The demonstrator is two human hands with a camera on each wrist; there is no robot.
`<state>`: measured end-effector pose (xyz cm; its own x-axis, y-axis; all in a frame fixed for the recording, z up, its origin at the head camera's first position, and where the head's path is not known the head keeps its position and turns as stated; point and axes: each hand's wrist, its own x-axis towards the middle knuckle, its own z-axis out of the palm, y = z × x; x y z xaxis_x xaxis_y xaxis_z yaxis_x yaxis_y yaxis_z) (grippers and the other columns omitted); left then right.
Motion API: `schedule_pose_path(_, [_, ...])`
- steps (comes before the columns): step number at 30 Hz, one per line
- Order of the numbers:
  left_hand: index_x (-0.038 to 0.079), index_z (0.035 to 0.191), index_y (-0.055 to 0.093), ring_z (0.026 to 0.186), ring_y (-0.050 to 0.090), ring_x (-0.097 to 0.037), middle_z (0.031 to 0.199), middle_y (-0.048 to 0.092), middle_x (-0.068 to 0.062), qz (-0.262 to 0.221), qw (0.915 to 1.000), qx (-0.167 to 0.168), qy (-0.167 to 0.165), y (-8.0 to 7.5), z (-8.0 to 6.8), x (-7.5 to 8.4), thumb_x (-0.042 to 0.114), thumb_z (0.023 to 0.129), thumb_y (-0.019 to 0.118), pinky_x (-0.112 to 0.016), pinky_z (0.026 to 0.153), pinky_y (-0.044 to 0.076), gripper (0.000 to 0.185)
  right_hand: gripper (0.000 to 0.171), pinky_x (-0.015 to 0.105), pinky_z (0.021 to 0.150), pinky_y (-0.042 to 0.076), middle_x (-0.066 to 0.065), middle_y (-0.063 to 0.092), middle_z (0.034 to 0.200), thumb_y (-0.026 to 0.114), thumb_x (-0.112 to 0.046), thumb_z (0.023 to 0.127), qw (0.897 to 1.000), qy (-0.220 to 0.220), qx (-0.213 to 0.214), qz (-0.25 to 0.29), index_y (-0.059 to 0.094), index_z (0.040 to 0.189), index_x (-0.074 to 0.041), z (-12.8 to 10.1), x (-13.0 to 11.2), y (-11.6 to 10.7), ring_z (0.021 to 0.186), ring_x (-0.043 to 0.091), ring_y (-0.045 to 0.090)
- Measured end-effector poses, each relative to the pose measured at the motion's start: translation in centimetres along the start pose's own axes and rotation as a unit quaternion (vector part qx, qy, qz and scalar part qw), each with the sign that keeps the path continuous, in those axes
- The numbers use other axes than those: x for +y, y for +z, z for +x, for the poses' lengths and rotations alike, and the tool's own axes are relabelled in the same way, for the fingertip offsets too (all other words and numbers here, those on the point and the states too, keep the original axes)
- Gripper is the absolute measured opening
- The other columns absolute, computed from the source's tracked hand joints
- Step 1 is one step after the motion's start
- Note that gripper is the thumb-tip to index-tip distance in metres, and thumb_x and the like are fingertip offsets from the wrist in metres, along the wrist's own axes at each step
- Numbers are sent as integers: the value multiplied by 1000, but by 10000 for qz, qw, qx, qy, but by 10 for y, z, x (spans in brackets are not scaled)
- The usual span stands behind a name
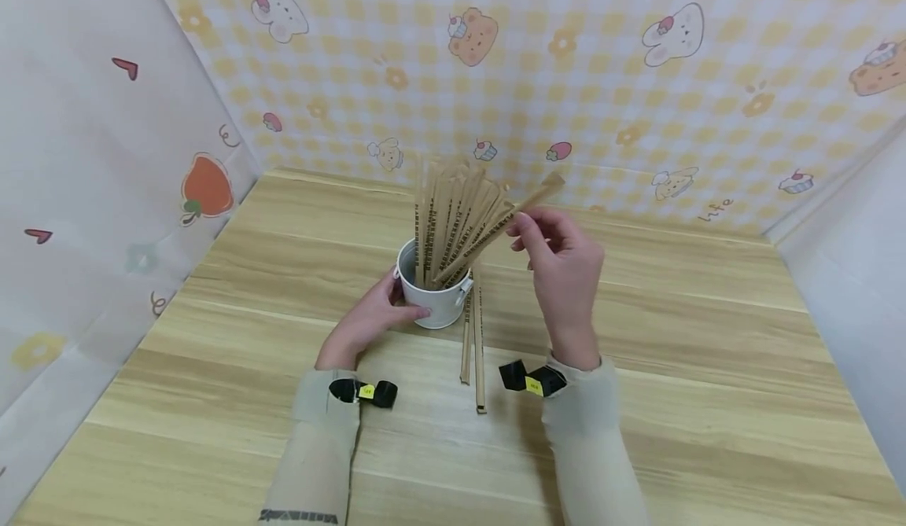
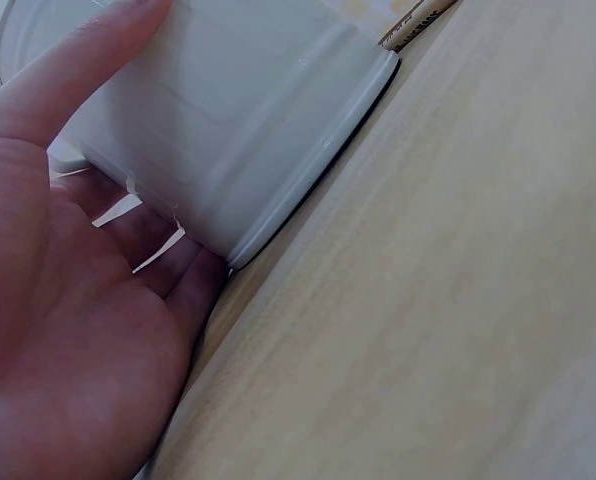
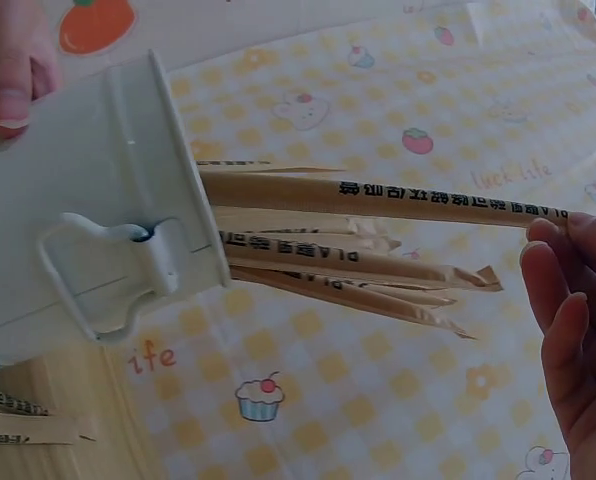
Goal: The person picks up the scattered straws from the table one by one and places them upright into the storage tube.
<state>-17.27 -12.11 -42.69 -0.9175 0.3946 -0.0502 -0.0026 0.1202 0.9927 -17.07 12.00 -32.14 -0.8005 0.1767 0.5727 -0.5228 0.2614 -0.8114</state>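
A small white metal bucket [image 1: 436,306] with side handles stands on the table, full of paper-wrapped straws [image 1: 446,211]. My left hand [image 1: 375,314] holds it from the left, thumb across the front and fingers around the far side; the left wrist view shows the thumb on the bucket wall [image 2: 248,110]. Between thumb and fingertips, my right hand [image 1: 566,263] pinches one wrapped straw [image 1: 541,194] near its upper part. That straw leans to the right, its lower end still inside the bucket rim, as the right wrist view also shows [image 3: 398,198].
Two wrapped straws [image 1: 480,353] lie on the wooden table [image 1: 672,337], just right of the bucket and pointing toward me. A yellow checked cloth wall [image 1: 602,78] stands behind the table, with white walls at both sides.
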Motion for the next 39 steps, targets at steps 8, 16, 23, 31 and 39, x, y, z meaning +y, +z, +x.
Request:
schedule_pose_path(8, [21, 142, 21, 127, 29, -18, 140, 32, -4, -2, 10000, -10, 34, -2, 0, 2, 14, 72, 73, -36, 104, 23, 88, 16, 21, 41, 42, 0, 66, 74, 63, -21, 83, 9989, -93, -435, -167, 66, 85, -6, -2, 13, 12, 57, 12, 58])
schedule_pose_path(16, [21, 141, 23, 126, 30, -17, 139, 34, -3, 31, 10000, -10, -36, -2, -1, 4, 15, 73, 73, -35, 104, 24, 85, 23, 21, 46, 47, -1, 64, 68, 61, -29, 84, 9941, -236, -901, -561, 66, 84, -7, -6, 23, 24, 53, 7, 56])
schedule_pose_path(23, [22, 141, 23, 127, 29, -15, 139, 33, -2, 63, 9999, 2, -116, -1, 0, 6, 18, 73, 74, -35, 104, 23, 85, 24, 22, 42, 43, -1, 62, 64, 61, -30, 84, 9918, -109, -1023, -757, 65, 84, -7, -8, 30, 28, 49, 12, 54])
schedule_pose_path(31, [22, 141, 22, 129, 25, -14, 142, 29, -1, 60, 9999, -16, -82, -1, 0, 5, 18, 73, 74, -35, 106, 18, 86, 26, 22, 38, 39, 0, 59, 59, 60, -33, 84, 9895, 158, -1082, -945, 65, 82, -8, -9, 37, 30, 45, 16, 52])
schedule_pose_path(39, [21, 142, 22, 128, 26, -17, 141, 31, -3, 21, 10000, -1, -18, -1, -1, 2, 17, 72, 74, -36, 105, 19, 87, 22, 24, 40, 42, -2, 59, 60, 61, -30, 84, 9856, 393, -1276, -1037, 65, 82, -9, -10, 43, 31, 47, 21, 55])
